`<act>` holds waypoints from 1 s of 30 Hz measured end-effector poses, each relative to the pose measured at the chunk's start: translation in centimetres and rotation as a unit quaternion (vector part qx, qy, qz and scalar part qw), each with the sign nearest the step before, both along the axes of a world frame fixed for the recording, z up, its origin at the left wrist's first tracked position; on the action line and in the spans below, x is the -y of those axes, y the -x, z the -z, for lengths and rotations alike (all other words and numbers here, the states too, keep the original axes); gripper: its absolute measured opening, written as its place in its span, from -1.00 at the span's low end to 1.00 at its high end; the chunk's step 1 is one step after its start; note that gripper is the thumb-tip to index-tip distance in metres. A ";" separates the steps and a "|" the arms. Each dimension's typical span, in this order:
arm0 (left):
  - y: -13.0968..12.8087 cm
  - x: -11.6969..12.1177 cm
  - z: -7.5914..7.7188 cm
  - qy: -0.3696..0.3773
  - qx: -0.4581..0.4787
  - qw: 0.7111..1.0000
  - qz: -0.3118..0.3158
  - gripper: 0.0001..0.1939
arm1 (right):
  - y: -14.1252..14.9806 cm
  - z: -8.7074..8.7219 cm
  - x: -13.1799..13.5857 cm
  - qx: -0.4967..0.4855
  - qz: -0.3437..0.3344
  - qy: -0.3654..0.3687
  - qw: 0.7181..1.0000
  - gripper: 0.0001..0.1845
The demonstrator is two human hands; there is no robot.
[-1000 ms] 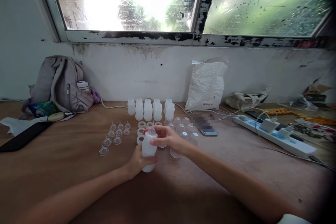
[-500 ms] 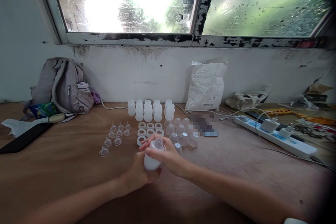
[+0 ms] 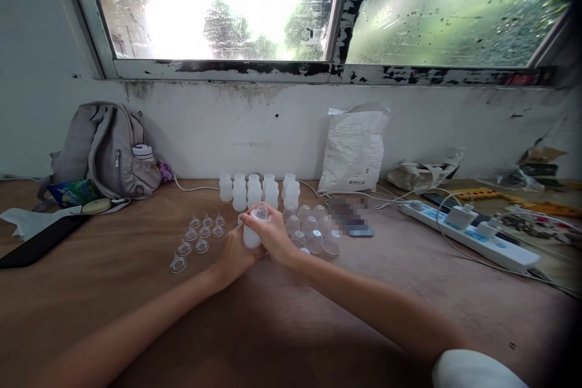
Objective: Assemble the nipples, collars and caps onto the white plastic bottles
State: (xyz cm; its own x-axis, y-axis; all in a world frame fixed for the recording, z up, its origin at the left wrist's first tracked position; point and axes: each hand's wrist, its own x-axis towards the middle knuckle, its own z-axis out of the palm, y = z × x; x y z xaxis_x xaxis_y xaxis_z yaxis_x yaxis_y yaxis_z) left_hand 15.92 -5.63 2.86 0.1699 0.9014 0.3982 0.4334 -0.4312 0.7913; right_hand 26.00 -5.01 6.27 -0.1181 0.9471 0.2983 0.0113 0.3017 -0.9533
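Note:
My left hand (image 3: 237,251) is wrapped round the lower body of a white baby bottle (image 3: 251,237), which is tilted. My right hand (image 3: 276,233) closes round the bottle's neck, its thumb and fingers at the ring below a clear top (image 3: 260,213). Whether that top is a bare teat or a cap cannot be made out. Left of the hands stand several clear teats (image 3: 202,245) in loose rows. Clear domed caps (image 3: 313,241) lie close to the right. Behind, white bottles (image 3: 253,193) stand in a cluster. My hands hide the white rings.
A grey backpack (image 3: 109,151) leans on the wall at the left, near a black flat object (image 3: 45,241). A white plastic package (image 3: 352,148) stands at the back. Farther right lie a blurred-out item with a blue edge (image 3: 361,232) and a power strip (image 3: 473,236) with plugs and cables.
Both hands have moved up and away from me with the bottle, slightly to the left. They now cover the rings that showed before. The view has shifted a little.

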 end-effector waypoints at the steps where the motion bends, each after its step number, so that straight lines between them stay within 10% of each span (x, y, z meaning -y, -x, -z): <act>1: 0.0 -0.3 0.0 0.010 0.007 1.000 0.001 -0.57 | -0.2 -0.4 -0.4 0.018 -0.015 0.010 1.000 -0.75; 6: 0.5 -0.5 0.8 0.050 0.025 0.993 0.102 -0.74 | -4.2 -3.3 -0.2 0.241 -0.196 -0.023 0.950 -0.58; 14: 0.9 0.9 2.3 0.081 0.013 0.976 0.202 -0.38 | -11.3 -1.0 1.8 0.600 -0.096 -0.076 0.791 -0.59; 20: 1.1 1.1 2.5 0.137 0.022 0.960 0.242 -0.45 | -11.4 0.9 1.9 0.585 -0.143 -0.068 0.796 -0.68; 30: 1.2 1.0 2.5 0.165 0.002 0.956 0.243 -0.59 | -9.1 -8.5 2.4 0.365 -0.065 -0.219 0.903 -0.62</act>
